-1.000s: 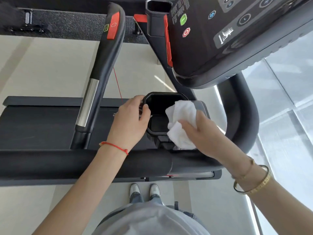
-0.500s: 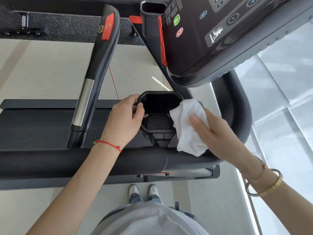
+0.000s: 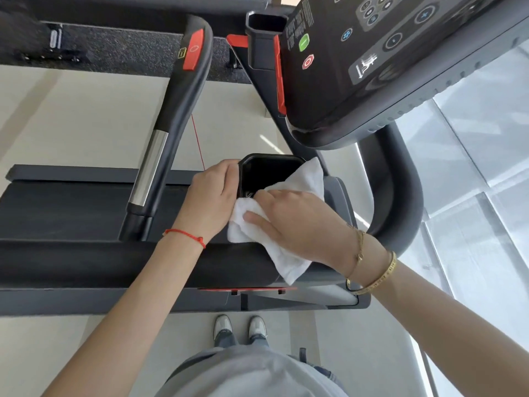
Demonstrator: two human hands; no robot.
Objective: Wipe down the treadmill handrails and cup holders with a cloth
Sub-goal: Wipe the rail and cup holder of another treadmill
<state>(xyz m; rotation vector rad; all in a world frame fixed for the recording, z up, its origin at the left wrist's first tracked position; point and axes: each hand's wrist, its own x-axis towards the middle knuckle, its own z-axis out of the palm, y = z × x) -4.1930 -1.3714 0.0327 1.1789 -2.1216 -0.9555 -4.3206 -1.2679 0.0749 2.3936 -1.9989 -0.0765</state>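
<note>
A black cup holder sits below the treadmill console, its near half hidden under a white cloth. My right hand lies flat on the cloth and presses it over the holder's near rim. My left hand grips the holder's left rim. A thick black padded handrail runs across in front of me. A second black handrail with a silver grip section and a red button slants up at the left. A curved black handrail bends around at the right.
The dark console with green and red buttons overhangs the holder from the upper right. A second open black cup holder stands at the top. The treadmill belt lies at the left. A red safety cord hangs nearby. My shoes stand on the pale floor.
My right hand has slid the cloth leftward from the holder's right side across its near rim, toward my left hand. My left hand stays on the left rim.
</note>
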